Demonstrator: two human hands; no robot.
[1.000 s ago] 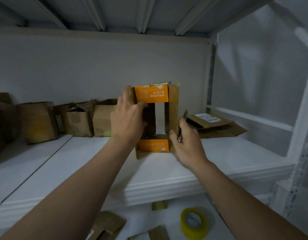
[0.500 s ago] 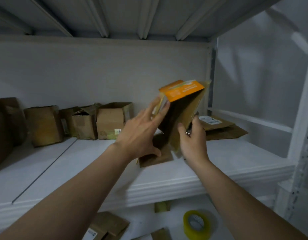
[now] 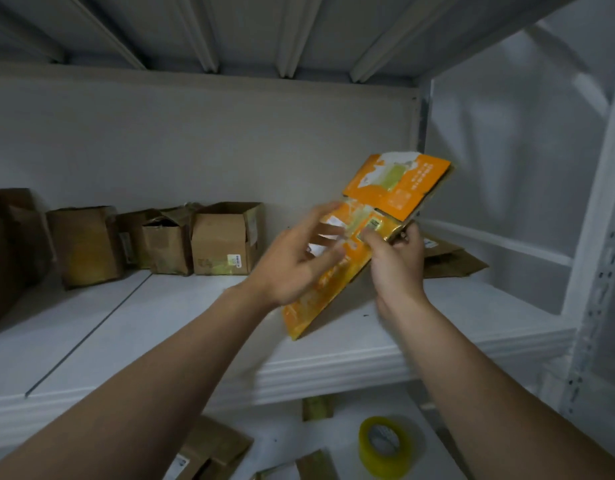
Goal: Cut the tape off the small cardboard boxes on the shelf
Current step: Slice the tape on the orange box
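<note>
White metal shelving fills the view, and its pale shelf board (image 3: 160, 323) is seen beneath both hands. A flattened orange printed cardboard box (image 3: 399, 188) is pinched at its edge by the right hand (image 3: 396, 261) and held tilted. The left hand (image 3: 292, 265) is laid against its face, fingers spread and relaxed, gripping nothing. This box is judged opened and collapsed, its tape apparently dealt with. Left of the left hand, several small brown cardboard boxes (image 3: 223, 237) are lined up, some with loose flaps; whether tape remains on them cannot be told. Behind the right hand, flattened brown cardboard (image 3: 448, 261) is stacked. No blade can be made out.
</note>
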